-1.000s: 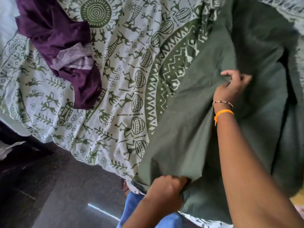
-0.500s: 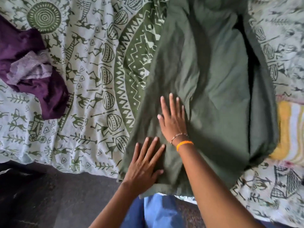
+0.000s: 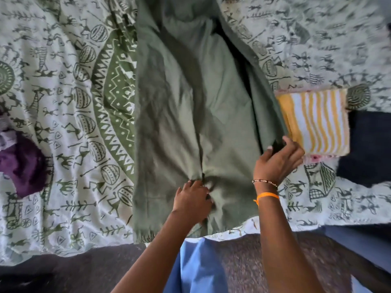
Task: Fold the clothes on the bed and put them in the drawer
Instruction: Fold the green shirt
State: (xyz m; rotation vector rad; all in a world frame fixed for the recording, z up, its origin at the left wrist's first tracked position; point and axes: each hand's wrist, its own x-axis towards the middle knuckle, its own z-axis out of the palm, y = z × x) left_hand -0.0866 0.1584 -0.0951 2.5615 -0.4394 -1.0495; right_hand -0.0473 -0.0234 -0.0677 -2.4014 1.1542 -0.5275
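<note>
- Green garment (image 3: 190, 115) spread lengthwise on the bed (image 3: 63, 102), running from the near edge toward the far edge, roughly mid-bed; not yet folded, judging by how long and creased it lies.
- Right hand (image 3: 277, 159) pinches the garment's right side edge between thumb and fingers, lifting that flap slightly off the bed; the grip sits at the garment's near-right part.
- Left hand (image 3: 191, 200) lies on the garment near its near-edge hem; fingers look bent and pressing into a bunched crease at the centre line. Can't tell whether it actually clutches cloth or only pins it.
- Most of the garment lies beyond both hands, toward the far edge; only a short strip of hem sits nearer than the left hand.
- Progress: early-to-mid, as a judgement. Yellow striped folded piece (image 3: 317, 121) sits at the right side of the bed, touching or just under the garment's right flap; a dark folded item (image 3: 368, 144) is beside it by the right edge.
- Purple clothes (image 3: 21, 163) heaped at the left edge, unfolded.
- No drawer in view; putting things away is all left to do.
</note>
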